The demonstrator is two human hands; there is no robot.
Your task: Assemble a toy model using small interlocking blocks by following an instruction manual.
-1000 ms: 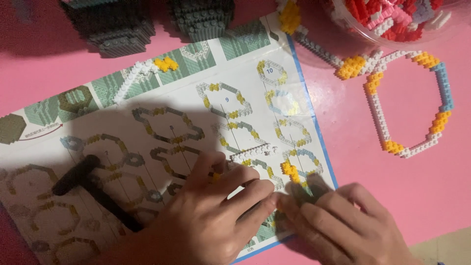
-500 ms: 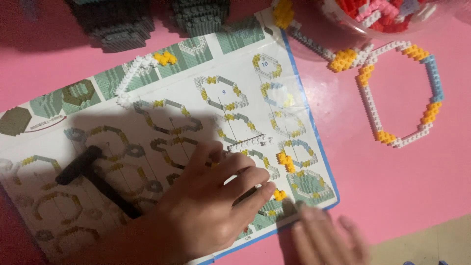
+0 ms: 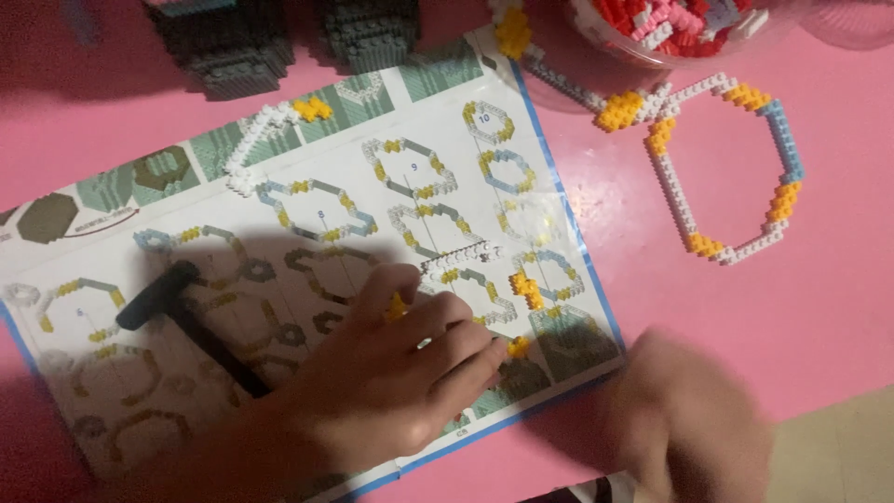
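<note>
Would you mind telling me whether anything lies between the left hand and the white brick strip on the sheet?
Nothing visible does. The left hand rests on the sheet with its fingertips just below the white strip; only bare paper shows between them. The black tool lies off to the left.

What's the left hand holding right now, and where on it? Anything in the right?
The left hand pinches small yellow bricks at its fingertips, resting on the instruction sheet. The right hand is blurred; any hold cannot be told.

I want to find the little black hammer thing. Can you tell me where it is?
Look at the big instruction sheet on the pink table. On its left part, beside the left hand, lies the hammer. It is the only plain black T-shaped tool among coloured bricks.
</note>
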